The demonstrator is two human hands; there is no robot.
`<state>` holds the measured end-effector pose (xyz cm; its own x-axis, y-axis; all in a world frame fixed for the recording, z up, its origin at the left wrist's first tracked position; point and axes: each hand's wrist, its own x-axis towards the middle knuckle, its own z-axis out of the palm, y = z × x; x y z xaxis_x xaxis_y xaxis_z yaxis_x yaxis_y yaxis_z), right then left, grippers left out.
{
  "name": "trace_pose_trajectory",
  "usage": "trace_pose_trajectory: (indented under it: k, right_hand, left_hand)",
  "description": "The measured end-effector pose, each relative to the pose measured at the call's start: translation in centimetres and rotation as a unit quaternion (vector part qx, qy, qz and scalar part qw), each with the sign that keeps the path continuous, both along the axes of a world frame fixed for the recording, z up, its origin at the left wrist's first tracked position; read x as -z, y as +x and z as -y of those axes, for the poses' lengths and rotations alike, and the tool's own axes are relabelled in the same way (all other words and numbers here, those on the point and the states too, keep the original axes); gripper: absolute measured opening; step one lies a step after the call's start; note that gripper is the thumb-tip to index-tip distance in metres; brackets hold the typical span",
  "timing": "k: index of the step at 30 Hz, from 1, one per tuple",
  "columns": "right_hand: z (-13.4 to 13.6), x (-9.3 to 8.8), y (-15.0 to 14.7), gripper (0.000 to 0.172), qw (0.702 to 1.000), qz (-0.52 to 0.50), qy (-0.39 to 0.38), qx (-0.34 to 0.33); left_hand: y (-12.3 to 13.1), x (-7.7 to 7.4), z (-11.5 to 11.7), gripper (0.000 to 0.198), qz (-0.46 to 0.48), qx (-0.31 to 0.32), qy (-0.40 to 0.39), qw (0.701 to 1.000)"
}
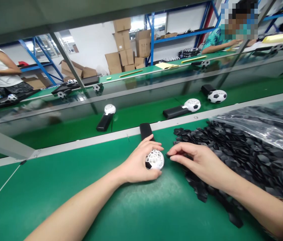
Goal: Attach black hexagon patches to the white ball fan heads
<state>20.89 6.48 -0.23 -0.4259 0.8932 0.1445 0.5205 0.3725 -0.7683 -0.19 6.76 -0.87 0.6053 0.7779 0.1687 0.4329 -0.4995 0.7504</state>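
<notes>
My left hand (140, 160) is wrapped round the white openwork head of a football-shaped handheld fan (156, 159), which lies on the green worktop. Its black handle (145, 130) points away from me toward the metal rail. One black patch shows on the head beside my palm. Just right of the fan, my right hand (194, 157) pinches a small black piece (168, 155) between thumb and fingertips, a short gap from the white head. Beneath and beyond that hand spreads a heap of black plastic pieces (254, 154).
Clear plastic sheeting (264, 122) covers part of the heap. Beyond the metal rail (116, 134), the green belt (136, 113) carries several similar fans, one (106, 117) at left and another (184, 107) at right. Two people work across the line; cartons (125, 43) are stacked behind.
</notes>
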Motion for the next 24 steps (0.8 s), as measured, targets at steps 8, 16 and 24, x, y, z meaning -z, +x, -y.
trace_pose_trajectory:
  k: [8, 16, 24]
  right_hand:
    - [0.8, -0.1, -1.2, 0.011, 0.998, -0.035, -0.007, -0.056]
    - [0.7, 0.7, -1.8, 0.009, 0.997, -0.058, 0.009, -0.047]
    - [0.4, 0.7, -2.3, 0.01, 0.998, -0.044, -0.03, -0.014]
  left_hand:
    - [-0.1, 0.2, -0.3, 0.057, 0.016, 0.009, 0.003, 1.0]
    - [0.1, 0.0, -0.1, 0.05, 0.012, -0.009, -0.024, 1.0]
    - [0.7, -0.3, 0.2, 0.04, 0.016, -0.042, -0.035, 0.998]
